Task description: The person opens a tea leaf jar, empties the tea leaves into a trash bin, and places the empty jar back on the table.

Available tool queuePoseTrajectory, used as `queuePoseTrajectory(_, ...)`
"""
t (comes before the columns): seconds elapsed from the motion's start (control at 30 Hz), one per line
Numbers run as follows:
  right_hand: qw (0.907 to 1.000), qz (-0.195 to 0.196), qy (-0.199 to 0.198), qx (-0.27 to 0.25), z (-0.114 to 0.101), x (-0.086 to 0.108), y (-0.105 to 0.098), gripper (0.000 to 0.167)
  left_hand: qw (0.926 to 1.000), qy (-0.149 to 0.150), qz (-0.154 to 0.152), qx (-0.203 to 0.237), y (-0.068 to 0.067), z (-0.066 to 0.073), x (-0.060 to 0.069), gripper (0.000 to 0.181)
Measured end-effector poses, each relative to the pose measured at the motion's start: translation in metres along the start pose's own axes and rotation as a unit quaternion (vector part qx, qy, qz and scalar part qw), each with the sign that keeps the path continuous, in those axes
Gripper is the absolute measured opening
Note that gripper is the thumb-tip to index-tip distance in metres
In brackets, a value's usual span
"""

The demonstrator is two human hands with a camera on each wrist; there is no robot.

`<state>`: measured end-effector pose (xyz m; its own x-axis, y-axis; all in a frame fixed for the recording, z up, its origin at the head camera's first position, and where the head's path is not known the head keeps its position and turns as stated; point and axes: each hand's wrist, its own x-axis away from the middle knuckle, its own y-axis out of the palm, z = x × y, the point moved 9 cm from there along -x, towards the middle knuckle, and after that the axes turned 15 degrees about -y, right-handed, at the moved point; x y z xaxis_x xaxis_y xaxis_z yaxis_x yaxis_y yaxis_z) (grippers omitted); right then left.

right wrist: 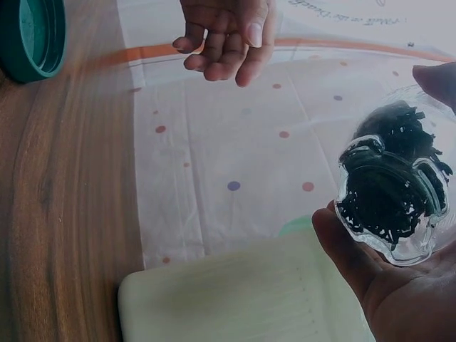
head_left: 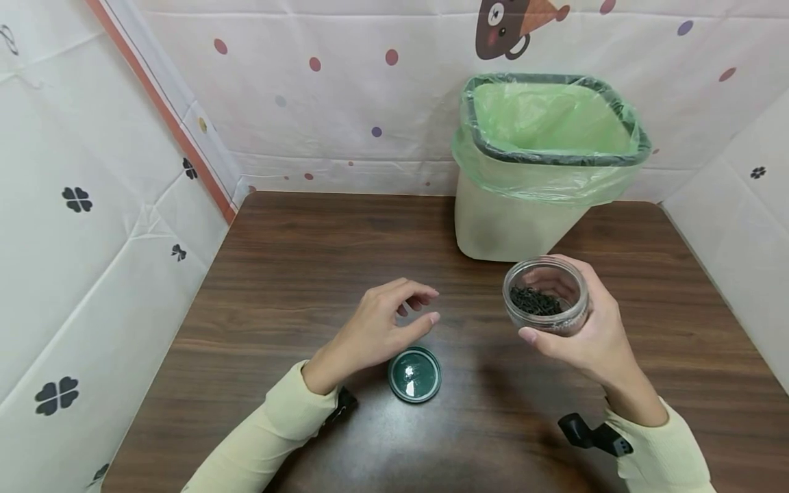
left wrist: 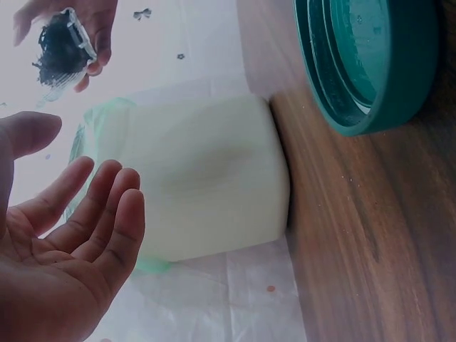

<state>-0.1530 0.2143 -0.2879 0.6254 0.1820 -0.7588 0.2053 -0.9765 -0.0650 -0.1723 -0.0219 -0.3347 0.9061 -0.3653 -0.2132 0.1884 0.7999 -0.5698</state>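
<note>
My right hand [head_left: 592,329] grips a clear glass jar [right wrist: 392,185] from its right side, raised above the table in front of the bin. Dark, dry shreds that look like tea leaves [head_left: 535,301] lie in the jar, whose mouth is uncovered. My left hand [head_left: 385,322] hovers with loosely bent fingers and holds nothing. Just below it, a green round lid [head_left: 415,374] lies on the table with its inner side up. In the left wrist view the lid [left wrist: 399,64] shows its rim, apart from the left hand [left wrist: 71,249].
A cream bin [head_left: 508,219] with a green plastic liner [head_left: 548,123] over its rim stands at the back right of the brown wooden table [head_left: 308,239]. White patterned sheets [head_left: 345,103] hang behind and at both sides. A black strap [head_left: 594,436] sits on the right wrist.
</note>
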Motion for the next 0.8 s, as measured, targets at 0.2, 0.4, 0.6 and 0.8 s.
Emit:
queuePoseTrajectory(0.2, 1.0, 0.002, 0.003, 0.006, -0.0005, -0.0003, -0.0015, 0.088, 1.0, 0.006, 0.001, 0.003, -0.0004, 0.0018, -0.0013, 0.024)
queuePoseTrajectory(0.4, 0.9998, 0.001, 0.004, 0.019, -0.0025, -0.0011, -0.0025, 0.087, 1.0, 0.005, 0.003, 0.005, -0.0013, 0.0035, -0.0022, 0.024)
queuePoseTrajectory(0.6, 0.9999, 0.005, -0.002, 0.016, -0.0041, -0.0012, -0.0042, 0.086, 0.9999, 0.005, 0.003, 0.009, -0.0014, 0.0043, -0.0031, 0.025)
queuePoseTrajectory(0.8, 0.9999, 0.01, -0.005, 0.013, -0.004, -0.0013, -0.0062, 0.086, 0.9999, 0.007, 0.006, 0.008, -0.0018, 0.0051, -0.0039, 0.024)
